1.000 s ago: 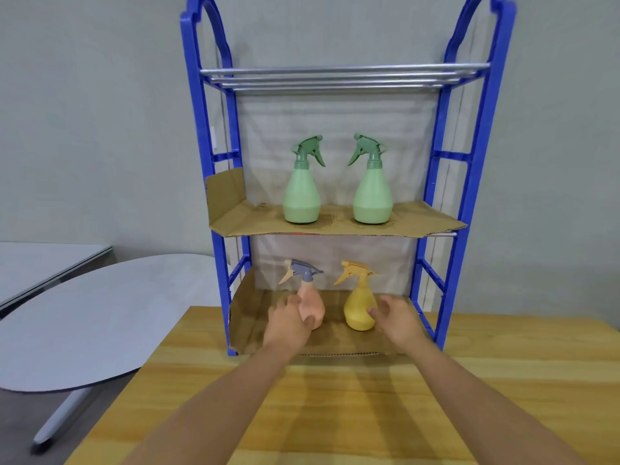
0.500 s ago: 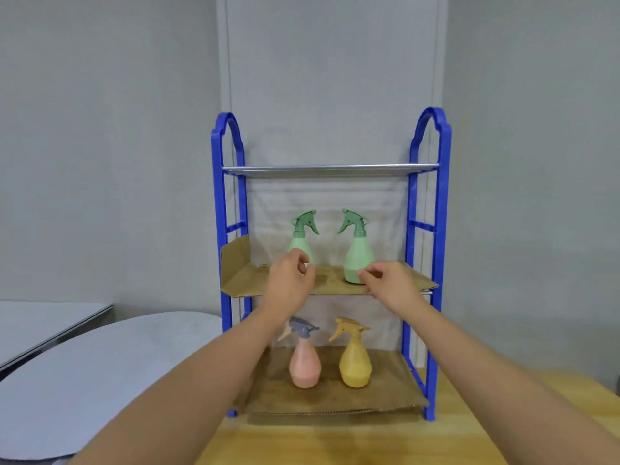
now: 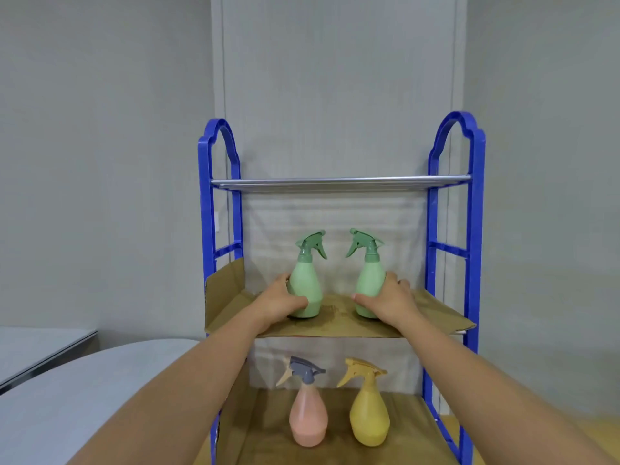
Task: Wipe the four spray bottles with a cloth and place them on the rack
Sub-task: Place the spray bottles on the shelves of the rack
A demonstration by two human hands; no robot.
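Observation:
A blue rack [image 3: 473,229] stands on the wooden table, its shelves lined with cardboard. On the middle shelf [image 3: 339,325] stand two green spray bottles, nozzles facing each other. My left hand [image 3: 280,302] wraps around the base of the left green bottle [image 3: 307,283]. My right hand [image 3: 391,302] grips the base of the right green bottle [image 3: 369,280]. Both bottles are upright and rest on the shelf. On the bottom shelf stand a pink bottle [image 3: 308,419] with a grey trigger and a yellow bottle [image 3: 369,416]. No cloth is in view.
The top shelf [image 3: 339,182] of metal bars holds nothing. A grey rounded table [image 3: 84,391] lies to the left, with another grey tabletop [image 3: 37,347] behind it. A grey wall stands behind the rack.
Both hands rose from the bottom shelf to the middle shelf and closed around the two green bottles. The view tilted upward and moved closer to the rack.

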